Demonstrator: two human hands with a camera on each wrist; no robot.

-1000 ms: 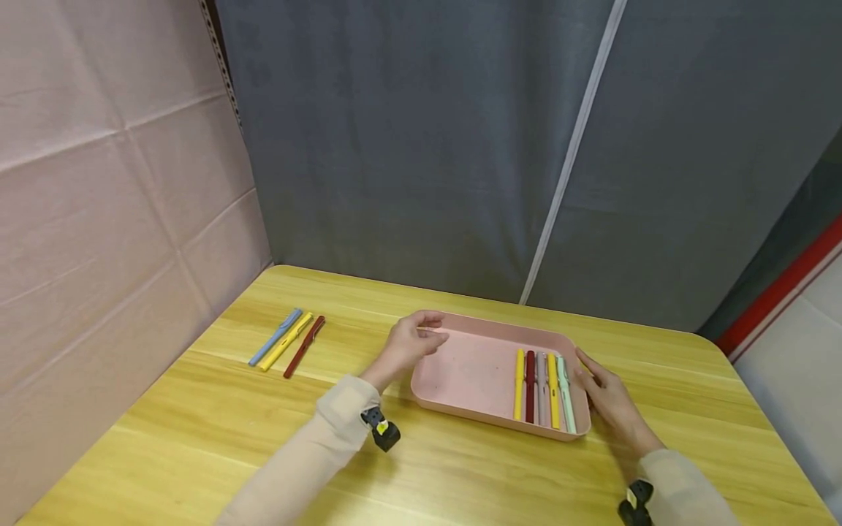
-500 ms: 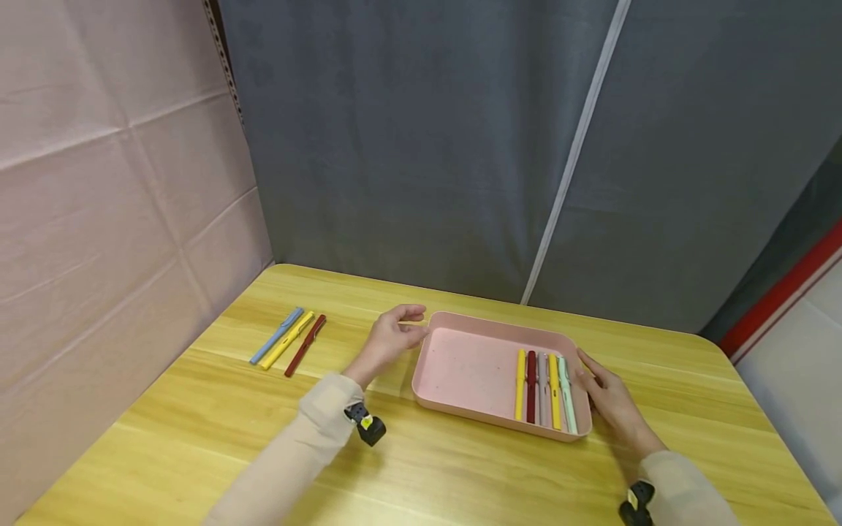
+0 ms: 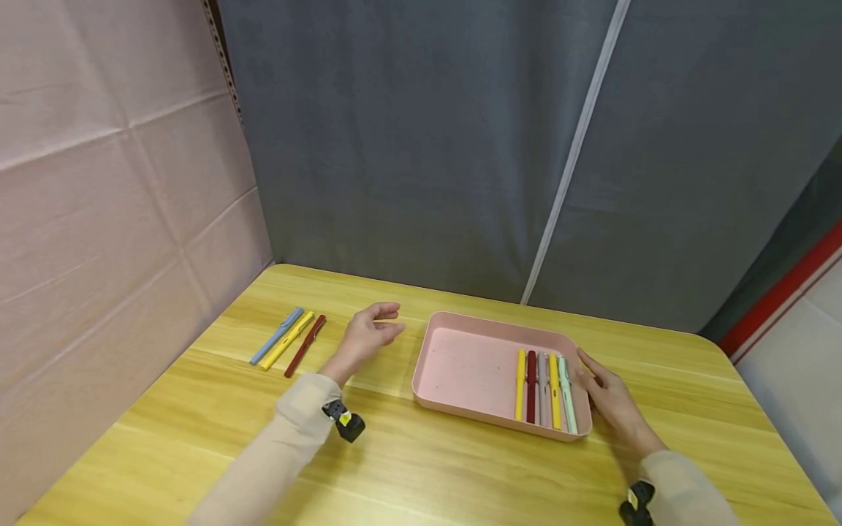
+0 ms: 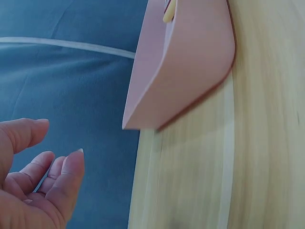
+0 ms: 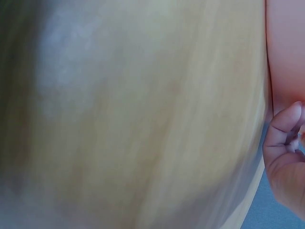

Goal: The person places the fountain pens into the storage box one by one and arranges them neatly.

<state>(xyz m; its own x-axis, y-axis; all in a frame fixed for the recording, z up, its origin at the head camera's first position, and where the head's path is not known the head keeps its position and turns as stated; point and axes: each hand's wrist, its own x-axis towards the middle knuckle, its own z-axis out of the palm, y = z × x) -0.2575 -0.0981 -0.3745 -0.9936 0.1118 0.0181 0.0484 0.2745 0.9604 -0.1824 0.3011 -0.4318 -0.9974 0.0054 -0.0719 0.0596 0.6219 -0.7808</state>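
My left hand (image 3: pixel 367 337) hovers over the table between the tray and the loose pens, holding nothing, with its thumb and fingers apart. To its left lie a blue pen (image 3: pixel 276 337), a yellow pen (image 3: pixel 287 341) and a dark red pen (image 3: pixel 305 346), side by side at a slant. A pink tray (image 3: pixel 460 372) holds several pens in a row at its right end, among them a dark red pen (image 3: pixel 531 387) and a mint green pen (image 3: pixel 567 394). Against the tray's right outer wall rests my right hand (image 3: pixel 615 402), thumb and fingertips touching it; some fingers are hidden.
The wooden table (image 3: pixel 421 482) has rounded far corners. Behind it hangs a dark grey curtain (image 3: pixel 408 146) with a pale strip. A light pinkish cloth (image 3: pixel 118 219) covers the left side, and a red-edged white panel (image 3: pixel 816 321) stands at the right.
My left hand has moved left from over the tray's left edge to the table, nearer the loose pens. My right hand and the pens have stayed in place.
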